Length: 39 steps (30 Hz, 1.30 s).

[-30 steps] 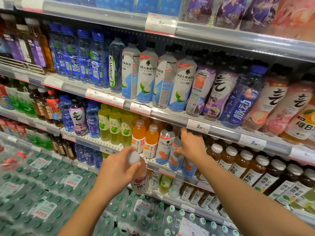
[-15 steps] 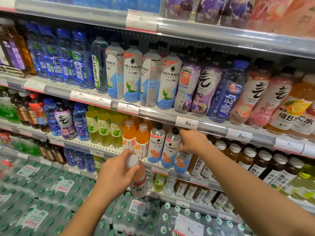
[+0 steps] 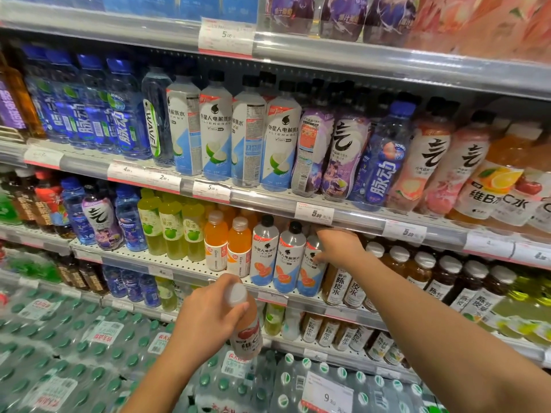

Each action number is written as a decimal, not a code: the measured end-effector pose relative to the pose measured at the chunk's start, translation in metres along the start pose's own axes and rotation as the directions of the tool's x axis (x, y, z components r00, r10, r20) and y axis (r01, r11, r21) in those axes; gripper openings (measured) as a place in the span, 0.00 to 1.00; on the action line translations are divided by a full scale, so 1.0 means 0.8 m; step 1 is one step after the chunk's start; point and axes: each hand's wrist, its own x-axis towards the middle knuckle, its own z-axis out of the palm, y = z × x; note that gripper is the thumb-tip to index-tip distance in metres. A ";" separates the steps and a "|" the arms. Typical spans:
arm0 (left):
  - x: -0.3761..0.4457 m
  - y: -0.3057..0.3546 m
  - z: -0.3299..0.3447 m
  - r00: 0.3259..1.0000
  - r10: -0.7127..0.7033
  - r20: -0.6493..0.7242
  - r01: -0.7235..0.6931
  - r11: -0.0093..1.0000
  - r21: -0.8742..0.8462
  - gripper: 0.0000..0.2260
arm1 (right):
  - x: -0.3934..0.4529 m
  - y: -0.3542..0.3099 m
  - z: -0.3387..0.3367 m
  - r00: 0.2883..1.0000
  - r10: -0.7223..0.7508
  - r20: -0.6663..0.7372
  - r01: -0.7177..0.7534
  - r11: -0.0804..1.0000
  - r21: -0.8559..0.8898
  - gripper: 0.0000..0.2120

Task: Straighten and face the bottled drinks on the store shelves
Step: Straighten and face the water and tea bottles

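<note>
- Middle shelf (image 3: 185, 263): three grey bottles (image 3: 290, 260) upright, labels forward; tea bottles (image 3: 423, 272) to the right apparently still unsorted.
- Upper shelf (image 3: 268, 201): several white bottles (image 3: 247, 138) turned side-on, not yet faced.
- Right hand (image 3: 340, 247) reaching under the shelf lip, fingers curled on the third grey bottle.
- Left hand (image 3: 208, 317) held off the shelf, gripping a stray pink bottle (image 3: 246, 329) by its neck.
</note>
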 end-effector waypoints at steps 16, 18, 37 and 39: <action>0.022 0.056 0.013 0.995 0.039 0.088 -0.039 0.999 0.001 0.20 | -0.184 -0.025 0.060 0.991 -0.087 -0.097 0.130 0.681 0.721 0.38; 0.026 0.076 0.016 0.992 0.058 0.108 -0.054 0.998 -0.040 0.22 | -0.198 -0.029 0.067 0.993 -0.099 -0.070 0.116 0.601 0.791 0.40; 0.050 0.308 0.041 0.835 0.482 0.266 -0.458 0.876 -0.151 0.19 | -0.304 0.099 0.031 0.957 0.207 -0.205 0.103 0.416 0.903 0.24; 0.064 0.339 0.026 0.810 0.556 0.185 -0.546 0.831 -0.105 0.20 | -0.311 0.122 0.019 0.943 0.246 -0.223 0.102 0.425 0.900 0.22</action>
